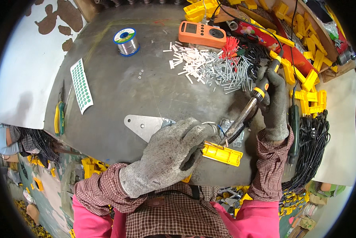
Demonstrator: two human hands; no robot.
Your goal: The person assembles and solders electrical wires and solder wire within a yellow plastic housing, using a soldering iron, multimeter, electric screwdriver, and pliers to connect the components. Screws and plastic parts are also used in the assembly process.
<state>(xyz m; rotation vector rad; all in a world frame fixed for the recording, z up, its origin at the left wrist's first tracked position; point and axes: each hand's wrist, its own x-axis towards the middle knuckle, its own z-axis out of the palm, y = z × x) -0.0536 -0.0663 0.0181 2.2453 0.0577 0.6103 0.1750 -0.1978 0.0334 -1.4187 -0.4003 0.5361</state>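
Observation:
In my gloved left hand (166, 152) is a long yellow plastic housing (225, 154), held near the table's front edge with its hollow side up. My right hand (275, 103), also gloved, is wrapped round a soldering iron (245, 111) with a black and yellow handle. The iron slants down to the left, and its tip reaches the housing's inner end; exact contact cannot be made out. Thin blue and white wires (220, 128) show beside my left fingertips. A clear plastic piece (237, 139) lies behind the iron. Under my left hand, a metal plate (140, 123) sticks out.
Farther back are a solder spool (127, 44), an orange socket meter (202, 35), white sleeves (192, 59) and screws (235, 75). At left lie a green-dotted label sheet (81, 87) and pliers (59, 117). A screwdriver-like tool (294, 131) hangs by black cables (315, 146) at right.

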